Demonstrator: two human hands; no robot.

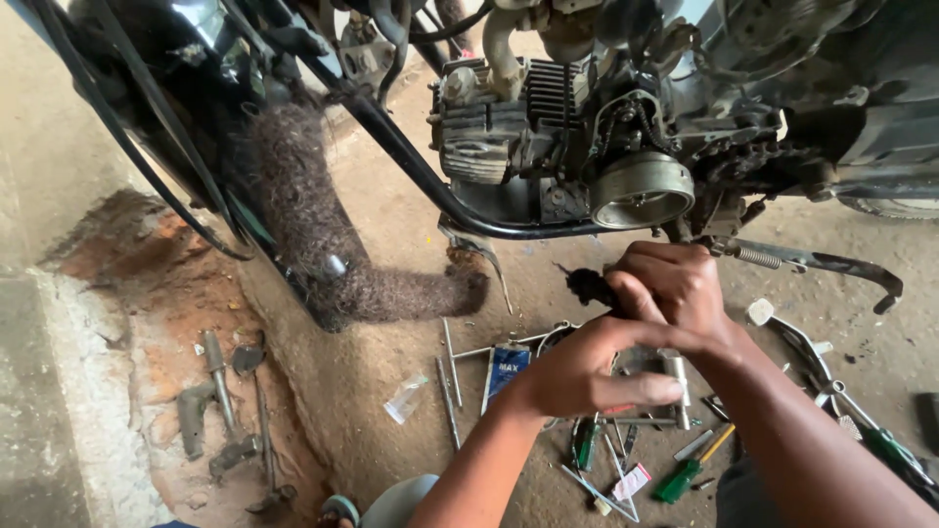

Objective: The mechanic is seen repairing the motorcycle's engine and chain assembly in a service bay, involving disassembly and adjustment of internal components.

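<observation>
My two hands meet below a motorcycle engine (548, 127). My right hand (675, 284) is closed around a small dark greasy part (587, 286) that sticks out to its left. My left hand (587, 372) lies just under it, fingers curled toward the right hand, with a silver socket tool (677, 376) at its fingertips; whether it grips the tool is unclear. The engine's round metal cover (641, 191) hangs just above my hands.
Loose tools lie on the dirt floor: long thin rods (450, 376), green-handled screwdrivers (685, 479), a blue packet (509, 370), wrenches at right (812, 357). The bike's frame tube (411, 161) and side stand (822, 262) are close by. Rusty parts (220, 401) lie at left.
</observation>
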